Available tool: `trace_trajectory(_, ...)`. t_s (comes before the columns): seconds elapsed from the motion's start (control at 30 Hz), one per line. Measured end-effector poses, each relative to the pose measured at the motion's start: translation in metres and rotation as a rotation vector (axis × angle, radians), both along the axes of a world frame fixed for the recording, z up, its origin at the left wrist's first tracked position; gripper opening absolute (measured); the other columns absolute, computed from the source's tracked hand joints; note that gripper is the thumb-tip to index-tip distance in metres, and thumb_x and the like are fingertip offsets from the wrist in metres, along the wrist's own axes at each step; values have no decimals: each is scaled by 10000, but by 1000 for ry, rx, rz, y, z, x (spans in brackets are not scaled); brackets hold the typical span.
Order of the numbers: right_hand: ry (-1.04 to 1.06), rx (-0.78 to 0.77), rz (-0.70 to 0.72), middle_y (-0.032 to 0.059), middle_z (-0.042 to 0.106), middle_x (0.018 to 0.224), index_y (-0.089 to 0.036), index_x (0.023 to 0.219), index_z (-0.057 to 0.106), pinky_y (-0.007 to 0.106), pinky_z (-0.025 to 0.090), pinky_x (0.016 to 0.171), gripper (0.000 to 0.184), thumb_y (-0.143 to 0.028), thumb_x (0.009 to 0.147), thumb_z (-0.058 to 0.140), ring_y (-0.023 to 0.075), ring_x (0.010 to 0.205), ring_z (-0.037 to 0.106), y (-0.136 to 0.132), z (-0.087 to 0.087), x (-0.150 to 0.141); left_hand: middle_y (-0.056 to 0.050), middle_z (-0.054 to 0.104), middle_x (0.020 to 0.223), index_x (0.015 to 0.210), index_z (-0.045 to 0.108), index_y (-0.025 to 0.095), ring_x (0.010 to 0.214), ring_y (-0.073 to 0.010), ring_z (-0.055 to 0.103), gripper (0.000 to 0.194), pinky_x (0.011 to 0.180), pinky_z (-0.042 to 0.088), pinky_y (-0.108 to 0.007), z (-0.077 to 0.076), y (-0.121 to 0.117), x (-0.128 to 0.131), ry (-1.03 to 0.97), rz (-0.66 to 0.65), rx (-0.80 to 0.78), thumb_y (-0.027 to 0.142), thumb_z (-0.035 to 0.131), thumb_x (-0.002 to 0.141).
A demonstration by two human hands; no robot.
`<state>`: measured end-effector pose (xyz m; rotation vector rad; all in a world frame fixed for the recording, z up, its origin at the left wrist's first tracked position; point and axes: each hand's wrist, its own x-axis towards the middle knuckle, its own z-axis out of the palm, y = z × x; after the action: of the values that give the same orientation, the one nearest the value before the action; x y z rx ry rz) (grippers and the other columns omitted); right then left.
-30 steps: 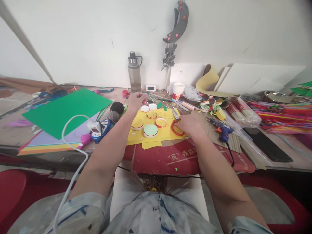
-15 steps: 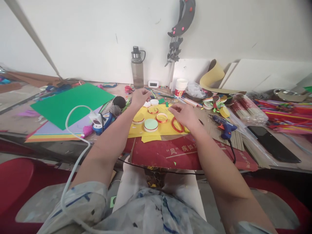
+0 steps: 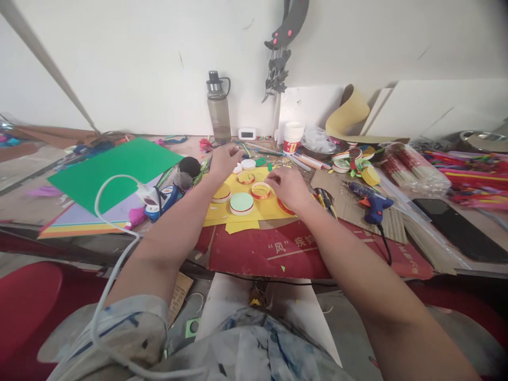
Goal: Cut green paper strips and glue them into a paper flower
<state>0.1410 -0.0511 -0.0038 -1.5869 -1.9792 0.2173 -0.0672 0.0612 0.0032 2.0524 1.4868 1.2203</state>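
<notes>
Over the far part of the yellow paper [image 3: 214,215], my left hand [image 3: 225,161] has its fingertips drawn together beside small white round lids [image 3: 248,164]. What it pinches, if anything, is too small to make out. My right hand [image 3: 291,185] is curled, with thumb and fingertips close together, just right of a red-and-yellow ring [image 3: 261,191]. I cannot see clearly what lies between its fingers. Nearer me sits a round box with a pale green top [image 3: 241,202]. A yellow-topped round box [image 3: 221,192] stands left of it, and red-handled scissors [image 3: 286,207] are partly hidden under my right wrist.
A blue glue gun [image 3: 375,206] and a black phone [image 3: 460,228] lie to the right. Behind stand a water bottle [image 3: 219,111] and a paper cup [image 3: 293,138]. Green paper [image 3: 115,169] and a white cable [image 3: 103,211] are at the left. A utility knife [image 3: 326,203] lies beside my right forearm.
My right hand has moved slightly left and its fingers have drawn closer together. My left hand stays pinched at about the same spot. The view has shifted a little.
</notes>
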Motion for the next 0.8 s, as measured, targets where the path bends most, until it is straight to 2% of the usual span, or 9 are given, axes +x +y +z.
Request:
trace_trajectory(0.1,-22,-35,9,99,750,1028,-158,991,790,295,478,849,110,-224,961,708,186,894,662,4,-6,-6,-35,730,710,684,655,196,670,-156,639,255,678,452,-271,-3,1,1,50,-9,12,317,658,909)
trace_trajectory(0.3,-87,-88,13,113,744,1018,-153,1000,819,314,489,876,126,-207,955,714,208,936,668,11,-13,-14,-62,775,785,723,721,209,793,-204,692,160,759,495,-296,1,1,2,234,-17,-10,263,689,870)
trace_trajectory(0.4,-74,-44,0,119,757,1018,-137,1013,821,310,492,888,146,-209,963,704,208,947,674,11,-10,-15,-77,814,929,827,783,206,880,-224,718,80,814,511,-307,-1,5,1,365,-79,-61,248,715,837)
trace_trajectory(0.47,-64,-3,-15,114,769,1017,-136,1017,819,302,493,900,160,-191,971,677,202,950,681,11,-7,-14,-96,819,1007,904,805,191,942,-238,728,122,853,516,-308,-5,9,1,427,-115,-87,235,731,817)
trace_trajectory(0.6,-92,-16,-52,105,797,1030,-139,1066,816,311,508,909,198,-188,973,648,208,953,704,20,0,-17,-111,807,997,898,808,181,967,-256,724,150,854,507,-297,-11,18,1,552,-119,-121,211,774,755)
trace_trajectory(0.7,-177,-66,-64,134,803,1115,-119,1131,811,330,515,960,240,-238,974,674,232,1025,718,33,5,-24,-101,795,989,879,806,191,995,-254,715,155,833,494,-271,-15,24,0,666,-136,-138,203,786,725)
trace_trajectory(0.8,-290,-101,-54,158,793,1178,-126,1149,818,331,520,1000,267,-280,964,701,257,1116,721,46,8,-33,-103,770,1009,878,816,189,1050,-260,692,217,892,491,-268,-19,27,-2,578,-162,-124,197,814,661)
